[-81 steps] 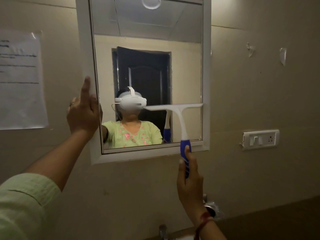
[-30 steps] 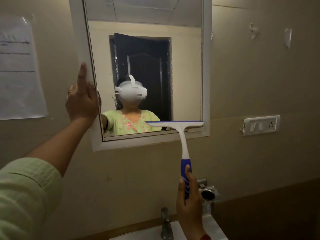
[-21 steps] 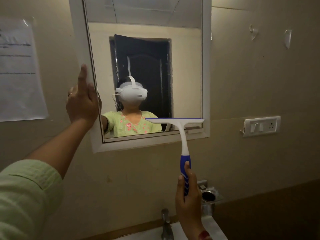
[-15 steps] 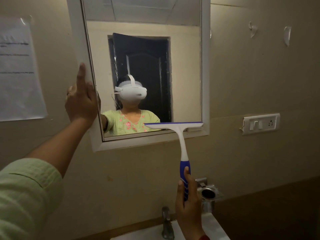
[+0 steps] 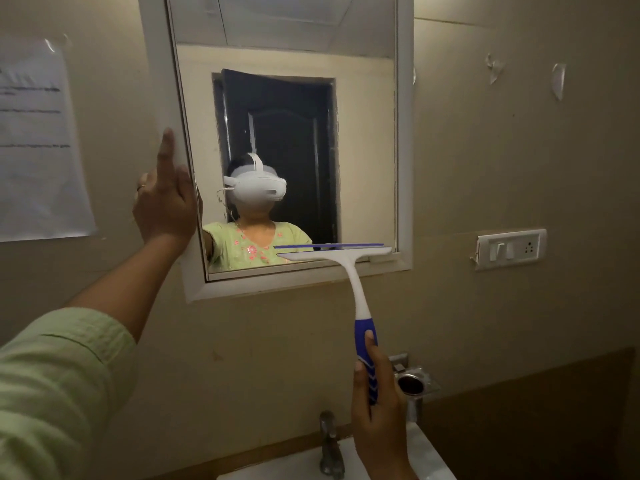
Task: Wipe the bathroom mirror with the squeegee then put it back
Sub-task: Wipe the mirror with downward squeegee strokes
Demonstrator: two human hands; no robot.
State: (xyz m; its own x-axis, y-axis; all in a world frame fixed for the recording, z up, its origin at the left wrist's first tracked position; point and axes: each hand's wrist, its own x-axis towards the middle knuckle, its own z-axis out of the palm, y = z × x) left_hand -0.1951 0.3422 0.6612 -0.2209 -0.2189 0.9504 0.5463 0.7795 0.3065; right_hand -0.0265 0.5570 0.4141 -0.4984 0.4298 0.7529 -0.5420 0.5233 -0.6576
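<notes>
Dim bathroom wall carries the mirror (image 5: 363, 150). The left hand (image 5: 166, 209) grips its side edge. The right hand (image 5: 379, 420) grips the squeegee (image 5: 357, 292), blade low on the glass. Wiping looks nearly done; putting it back is left.

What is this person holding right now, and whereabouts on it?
The right grip, a bare hand, holds the squeegee by the blue lower end of its handle. The left grip holds the mirror by its frame's left edge.

squeegee (image 5: 349, 268) white, blue grip | mirror frame (image 5: 404, 133) white | sleeve (image 5: 52, 375) green
</notes>
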